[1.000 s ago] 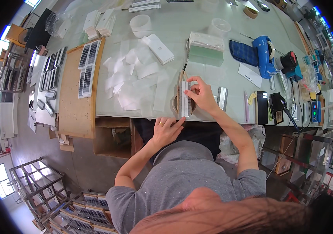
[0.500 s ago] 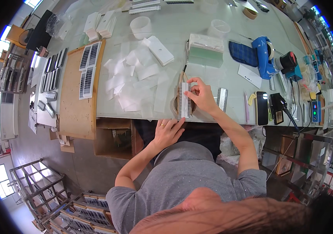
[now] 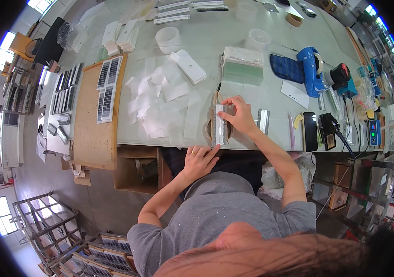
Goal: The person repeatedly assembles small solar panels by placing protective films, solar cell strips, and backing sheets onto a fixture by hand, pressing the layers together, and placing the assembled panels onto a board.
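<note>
A narrow silver-white strip (image 3: 219, 125) lies lengthwise near the front table edge, over a brown ring (image 3: 208, 131) that looks like a tape roll. My right hand (image 3: 240, 117) bends over the strip's far half, thumb and forefinger gripping it. From the near side my left hand (image 3: 200, 160) reaches the table edge with fingers extended, the forefinger tip at the strip's near end. Beside the strip's far end is a thin wooden piece (image 3: 215, 98), partly covered. A similar silver strip (image 3: 263, 121) rests to the right of my right hand.
Loose translucent sheets (image 3: 160, 99) and a stack of white cards (image 3: 191, 67) lie left. Beyond my hands stands a pale green block (image 3: 243, 69). At right are a blue tape dispenser (image 3: 312, 71), a phone (image 3: 309, 131) and a black cabled tool (image 3: 331, 129). A wooden board (image 3: 84, 113) bears gridded panels.
The whole view has shifted slightly, so the table sits a little lower in it. Both hands stay at the strip in nearly the same pose.
</note>
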`<action>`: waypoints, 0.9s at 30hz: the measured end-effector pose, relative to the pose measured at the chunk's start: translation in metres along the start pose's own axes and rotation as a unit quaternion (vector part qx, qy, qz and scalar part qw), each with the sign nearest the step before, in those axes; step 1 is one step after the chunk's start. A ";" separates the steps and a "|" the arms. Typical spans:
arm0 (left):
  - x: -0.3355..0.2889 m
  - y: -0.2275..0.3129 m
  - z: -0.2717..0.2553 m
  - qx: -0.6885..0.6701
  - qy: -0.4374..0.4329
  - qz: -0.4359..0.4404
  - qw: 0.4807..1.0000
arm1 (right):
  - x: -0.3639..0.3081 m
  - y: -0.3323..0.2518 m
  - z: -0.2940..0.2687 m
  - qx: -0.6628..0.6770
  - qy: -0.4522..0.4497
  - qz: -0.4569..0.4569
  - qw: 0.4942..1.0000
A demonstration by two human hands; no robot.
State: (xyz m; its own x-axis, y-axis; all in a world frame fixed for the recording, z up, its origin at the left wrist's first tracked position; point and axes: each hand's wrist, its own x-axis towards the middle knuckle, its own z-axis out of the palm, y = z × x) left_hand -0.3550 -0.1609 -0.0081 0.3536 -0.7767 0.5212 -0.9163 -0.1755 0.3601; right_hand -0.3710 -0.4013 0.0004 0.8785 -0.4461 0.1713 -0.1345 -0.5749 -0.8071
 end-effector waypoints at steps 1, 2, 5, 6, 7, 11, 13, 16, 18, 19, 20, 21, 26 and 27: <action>0.000 0.000 0.000 -0.003 0.001 0.000 1.000 | 0.000 0.000 0.000 0.009 -0.009 0.016 1.000; 0.000 0.000 0.000 -0.002 0.001 0.001 1.000 | 0.000 0.000 -0.001 0.009 -0.008 0.015 1.000; -0.003 -0.002 0.002 0.010 -0.006 0.002 1.000 | 0.000 -0.001 -0.002 -0.004 -0.007 0.003 1.000; -0.003 -0.002 0.002 0.014 -0.009 0.003 1.000 | 0.000 -0.001 -0.003 -0.015 -0.005 0.000 1.000; -0.003 -0.002 0.002 0.017 -0.011 0.003 1.000 | 0.000 -0.002 -0.003 -0.027 -0.003 -0.003 1.000; -0.004 -0.003 0.002 0.019 -0.009 0.006 1.000 | 0.000 -0.006 -0.004 -0.038 -0.003 -0.002 0.999; -0.004 -0.004 0.001 0.022 -0.011 0.009 1.000 | 0.000 -0.008 -0.005 -0.053 -0.003 -0.008 0.999; 0.001 -0.003 -0.001 0.015 0.003 0.019 1.000 | 0.000 -0.008 -0.005 -0.072 -0.002 -0.013 0.997; -0.001 -0.013 0.001 0.002 0.034 0.061 0.998 | 0.001 -0.010 -0.005 -0.070 0.000 -0.016 0.997; -0.001 -0.019 0.001 -0.012 0.065 0.105 0.992 | 0.001 -0.011 -0.005 -0.068 0.002 -0.019 0.997; 0.010 -0.028 -0.005 0.020 0.055 0.114 0.992 | 0.002 -0.011 -0.005 -0.068 0.002 -0.019 0.998; 0.029 -0.040 -0.010 0.053 0.047 0.123 0.990 | 0.002 -0.011 -0.006 -0.066 0.006 -0.022 0.998; 0.138 -0.130 0.009 -0.032 0.051 -0.120 0.991 | 0.005 -0.010 -0.007 -0.075 -0.005 -0.039 0.996; 0.149 -0.151 0.015 -0.044 0.038 -0.137 0.989 | 0.005 -0.012 -0.006 -0.081 -0.023 -0.031 0.996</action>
State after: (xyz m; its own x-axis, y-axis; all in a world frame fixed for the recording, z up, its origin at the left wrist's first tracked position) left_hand -0.1668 -0.2595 0.0036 0.6026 -0.6589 0.4502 -0.7652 -0.3168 0.5605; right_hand -0.3673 -0.4011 0.0142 0.9069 -0.3767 0.1889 -0.1486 -0.7052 -0.6932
